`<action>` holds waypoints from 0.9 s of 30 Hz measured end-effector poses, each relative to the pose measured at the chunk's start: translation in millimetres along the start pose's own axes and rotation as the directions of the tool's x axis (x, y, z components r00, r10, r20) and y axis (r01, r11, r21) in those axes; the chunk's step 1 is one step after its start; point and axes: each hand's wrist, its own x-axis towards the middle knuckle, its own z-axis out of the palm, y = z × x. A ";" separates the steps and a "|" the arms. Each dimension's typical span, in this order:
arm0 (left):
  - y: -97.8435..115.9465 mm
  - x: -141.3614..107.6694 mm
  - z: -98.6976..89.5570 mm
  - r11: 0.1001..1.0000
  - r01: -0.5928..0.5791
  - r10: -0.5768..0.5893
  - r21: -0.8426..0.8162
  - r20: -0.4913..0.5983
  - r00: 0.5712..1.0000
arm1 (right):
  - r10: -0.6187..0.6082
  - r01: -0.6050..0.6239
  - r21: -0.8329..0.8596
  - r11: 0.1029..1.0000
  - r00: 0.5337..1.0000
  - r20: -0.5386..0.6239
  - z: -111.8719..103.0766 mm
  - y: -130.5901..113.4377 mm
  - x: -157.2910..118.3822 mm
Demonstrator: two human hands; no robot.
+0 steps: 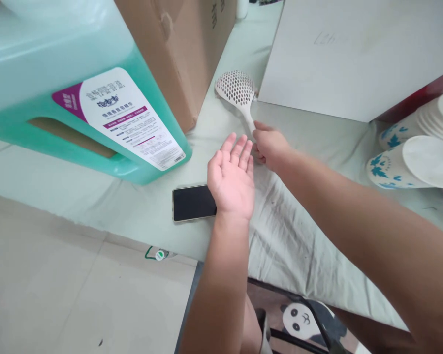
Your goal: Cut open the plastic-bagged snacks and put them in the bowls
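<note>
My right hand [271, 146] is wrapped round the handle of a pale slotted skimmer [236, 88], whose perforated bowl points away from me over the cloth-covered table. Palm up and holding nothing, my left hand [233, 179] has its fingers stretched out close to the right hand's fingers. A dark-screened phone [192, 202] lies flat on the table, its right end hidden by the left hand and wrist.
A large jug of green liquid [133, 128] stands at the left, with a cardboard box [192, 44] behind it. At the back right is a white box [339, 54]; paper cups [395, 164] lie at the right. The tablecloth [299, 236] is wrinkled along the near edge.
</note>
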 end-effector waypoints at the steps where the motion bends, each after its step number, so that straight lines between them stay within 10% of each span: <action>1: -0.4 -0.8 0.2 1.000 -0.003 0.003 0.004 0.007 1.000 | 0.018 -0.018 -0.002 1.000 1.000 0.000 -2.9 2.7 -7.8; 14: -8.3 3.0 -1.1 0.996 0.077 -0.067 0.053 -0.160 0.985 | 0.239 -0.244 0.122 0.962 0.969 0.057 -39.5 62.7 -112.9; 20: -17.7 4.6 1.6 0.997 0.067 -0.064 0.027 -0.121 0.991 | 0.068 -0.083 0.129 0.988 0.991 0.115 -45.3 110.8 -175.7; 27: -25.0 1.3 5.6 0.992 0.115 -0.111 0.059 -0.062 0.992 | 0.138 -0.096 0.314 0.945 0.984 -0.115 -75.3 128.9 -189.3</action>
